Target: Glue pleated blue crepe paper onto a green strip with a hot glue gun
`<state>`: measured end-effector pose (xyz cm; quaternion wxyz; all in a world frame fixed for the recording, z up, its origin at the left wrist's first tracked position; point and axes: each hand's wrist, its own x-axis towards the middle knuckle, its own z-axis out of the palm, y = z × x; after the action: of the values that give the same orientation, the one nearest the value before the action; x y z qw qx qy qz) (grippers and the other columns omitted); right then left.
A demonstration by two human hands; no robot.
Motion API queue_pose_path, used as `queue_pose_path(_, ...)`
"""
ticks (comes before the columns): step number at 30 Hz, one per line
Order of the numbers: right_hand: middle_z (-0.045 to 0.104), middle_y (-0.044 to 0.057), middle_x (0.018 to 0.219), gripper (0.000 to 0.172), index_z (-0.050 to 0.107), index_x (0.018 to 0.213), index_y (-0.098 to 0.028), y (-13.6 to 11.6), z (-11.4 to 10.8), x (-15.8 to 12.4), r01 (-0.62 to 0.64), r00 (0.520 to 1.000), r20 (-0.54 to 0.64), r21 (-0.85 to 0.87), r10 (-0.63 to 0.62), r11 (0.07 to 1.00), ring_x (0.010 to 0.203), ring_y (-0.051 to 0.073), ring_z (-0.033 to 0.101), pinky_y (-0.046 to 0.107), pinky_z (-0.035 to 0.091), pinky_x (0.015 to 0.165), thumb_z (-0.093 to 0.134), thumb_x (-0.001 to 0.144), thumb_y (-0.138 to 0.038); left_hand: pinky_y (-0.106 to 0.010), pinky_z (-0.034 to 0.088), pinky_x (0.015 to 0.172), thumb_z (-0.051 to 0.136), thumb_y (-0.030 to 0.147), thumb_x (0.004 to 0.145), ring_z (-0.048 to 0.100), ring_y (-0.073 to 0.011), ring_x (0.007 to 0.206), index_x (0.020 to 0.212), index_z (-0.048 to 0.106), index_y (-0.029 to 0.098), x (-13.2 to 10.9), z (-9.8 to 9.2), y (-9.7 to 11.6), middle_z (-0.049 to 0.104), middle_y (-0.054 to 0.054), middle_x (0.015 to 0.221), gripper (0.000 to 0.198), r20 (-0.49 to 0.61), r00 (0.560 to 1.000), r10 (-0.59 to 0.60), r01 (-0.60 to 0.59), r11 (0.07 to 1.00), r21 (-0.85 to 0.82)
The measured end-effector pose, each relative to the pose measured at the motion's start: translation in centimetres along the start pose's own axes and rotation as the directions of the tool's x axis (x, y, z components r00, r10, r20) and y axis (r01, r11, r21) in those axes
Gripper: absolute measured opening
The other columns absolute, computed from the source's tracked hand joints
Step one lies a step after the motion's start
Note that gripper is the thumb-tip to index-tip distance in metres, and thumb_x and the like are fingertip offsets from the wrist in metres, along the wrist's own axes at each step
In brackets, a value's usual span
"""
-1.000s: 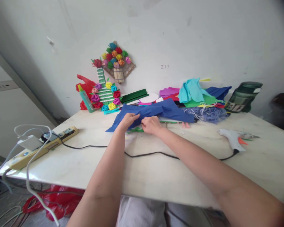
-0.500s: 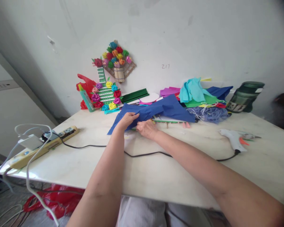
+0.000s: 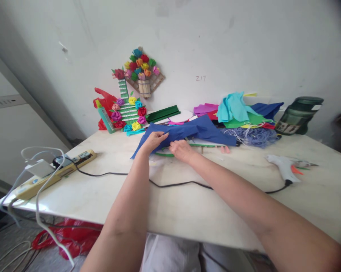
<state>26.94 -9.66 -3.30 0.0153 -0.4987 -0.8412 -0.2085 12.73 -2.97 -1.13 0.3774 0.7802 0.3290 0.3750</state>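
A creased dark blue sheet (image 3: 207, 130), crepe paper or thin cloth, lies spread over several other craft things at the table's middle. My left hand (image 3: 155, 141) grips its left part, thumb and fingers pressed together on it. Close beside, my right hand (image 3: 182, 149) has its fingers closed at the sheet's near edge; the fingertips are partly hidden. A curved green strip (image 3: 163, 154) shows on the table just under the sheet, between the hands. Small pink pieces (image 3: 225, 149) poke out at the sheet's right.
Right of my hands lies a white glue gun (image 3: 284, 168), its black cord (image 3: 182, 185) crossing in front of me. A power strip (image 3: 57, 175) is at left. Along the wall stand a flower-decorated guitar shape (image 3: 127, 111), a glue bottle (image 3: 105, 117), coloured sheets (image 3: 234, 107) and a dark green bottle (image 3: 298, 115).
My right hand has shifted slightly right and up along the sheet's edge, and more of the green strip shows. My left hand keeps its hold; the view has shifted a little.
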Motion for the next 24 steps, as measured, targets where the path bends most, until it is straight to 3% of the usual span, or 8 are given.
queue_pose_path(3, 0.063, 0.017, 0.092, 0.03, 0.065, 0.091, -0.009, -0.1, -0.1, 0.3, -0.009, 1.0, 0.021, -0.018, 0.009, 1.0, 0.085, 0.023, 0.059, 0.031, 0.04, 0.063, 0.038, 0.081, -0.005, -0.025, 0.012, 0.047, 0.058, 0.053, 0.067, 0.018, -0.0068, 0.05, 0.047, 0.031, 0.017, 0.1, -0.2, -0.1, 0.023, 0.005, 0.049, 0.049, -0.014, 0.999, 0.043, -0.043, 0.998, 0.045)
queue_pose_path(9, 0.063, 0.016, 0.092, 0.03, 0.066, 0.091, -0.01, 0.1, -0.1, -0.2, -0.086, 0.996, -0.005, 0.044, 0.086, 0.995, 0.082, 0.022, 0.06, 0.03, 0.04, 0.063, 0.038, 0.082, -0.01, -0.025, 0.01, 0.047, 0.07, 0.044, 0.056, 0.019, -0.0062, 0.048, 0.043, 0.035, 0.017, 0.0, -0.8, -0.6, 0.024, 0.006, 0.045, 0.046, 0.009, 0.999, -0.044, 0.042, 0.984, 0.175)
queue_pose_path(15, 0.064, 0.014, 0.092, 0.032, 0.065, 0.091, -0.011, -1.2, -1.5, -0.6, 0.016, 0.996, -0.087, 0.103, -0.007, 0.995, 0.083, 0.023, 0.06, 0.031, 0.04, 0.065, 0.038, 0.087, -0.027, -0.025, 0.014, 0.046, 0.062, 0.044, 0.064, 0.021, -0.0069, 0.047, 0.045, 0.037, 0.018, 0.2, -1.4, -1.3, 0.025, 0.006, 0.046, 0.041, 0.07, 0.997, -0.024, 0.007, 0.972, 0.236)
queue_pose_path(20, 0.067, 0.009, 0.093, 0.031, 0.064, 0.099, -0.018, -4.1, -2.6, 0.7, 0.104, 0.994, 0.016, 0.204, -0.109, 0.973, 0.083, 0.025, 0.063, 0.032, 0.042, 0.064, 0.048, 0.08, -0.036, -0.024, 0.015, 0.046, 0.061, 0.043, 0.066, 0.022, -0.007, 0.047, 0.047, 0.039, 0.018, 0.0, -1.6, -1.5, 0.027, 0.005, 0.047, 0.039, 0.086, 0.996, -0.017, 0.0, 0.982, 0.19)
queue_pose_path(24, 0.068, 0.012, 0.094, 0.033, 0.063, 0.104, -0.016, -5.3, -2.9, 2.2, 0.076, 0.992, 0.083, 0.247, -0.099, 0.966, 0.086, 0.026, 0.063, 0.032, 0.044, 0.067, 0.05, 0.078, -0.032, -0.025, 0.015, 0.046, 0.06, 0.046, 0.066, 0.021, -0.0068, 0.047, 0.047, 0.034, 0.018, 0.0, -1.7, -1.4, 0.025, 0.006, 0.047, 0.042, 0.087, 0.996, -0.029, 0.013, 0.984, 0.177)
